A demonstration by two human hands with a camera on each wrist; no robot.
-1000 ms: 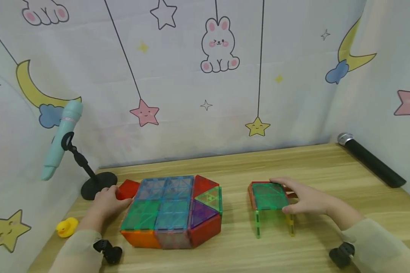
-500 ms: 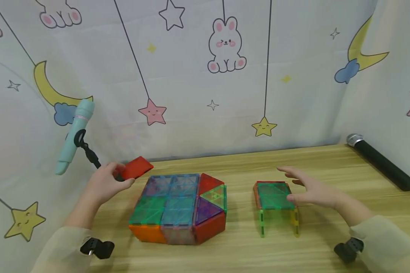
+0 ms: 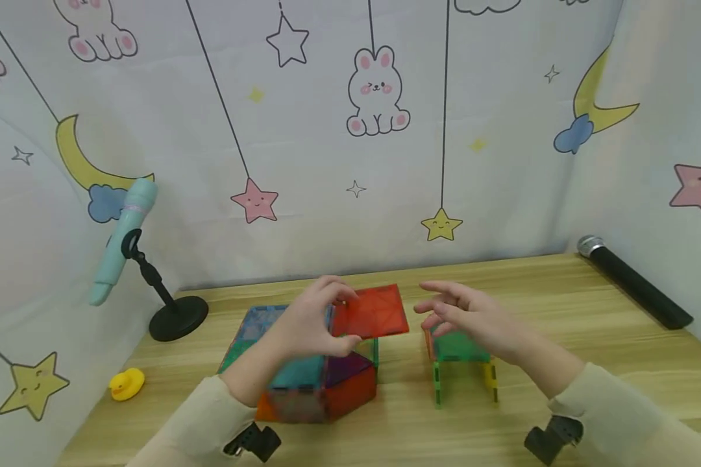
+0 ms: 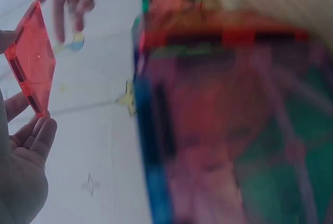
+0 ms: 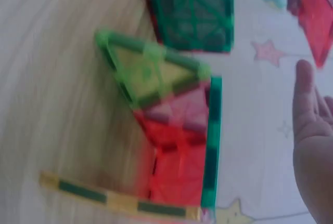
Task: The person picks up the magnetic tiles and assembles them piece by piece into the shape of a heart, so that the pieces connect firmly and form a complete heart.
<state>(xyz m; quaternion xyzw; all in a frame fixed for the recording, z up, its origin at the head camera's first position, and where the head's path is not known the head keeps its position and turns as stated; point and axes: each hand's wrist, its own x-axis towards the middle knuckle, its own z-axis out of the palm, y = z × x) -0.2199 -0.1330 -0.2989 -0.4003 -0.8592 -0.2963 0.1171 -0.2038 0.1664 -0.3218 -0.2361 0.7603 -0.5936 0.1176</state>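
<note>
Cartoon bunnies, moons and stars cover the backdrop behind a wooden table [image 3: 561, 324]. Above it, the left hand [image 3: 309, 324] pinches a red square tile [image 3: 370, 311] by its edge, held level over the multicoloured tile block [image 3: 304, 376]. Just beside it, the right hand [image 3: 473, 318] hovers with fingers spread and empty, above the small green-topped tile frame [image 3: 461, 363]

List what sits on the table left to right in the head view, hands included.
Duck → mic stand → big tile block → left hand holding red tile → right hand over small tile frame → black mic.
</note>
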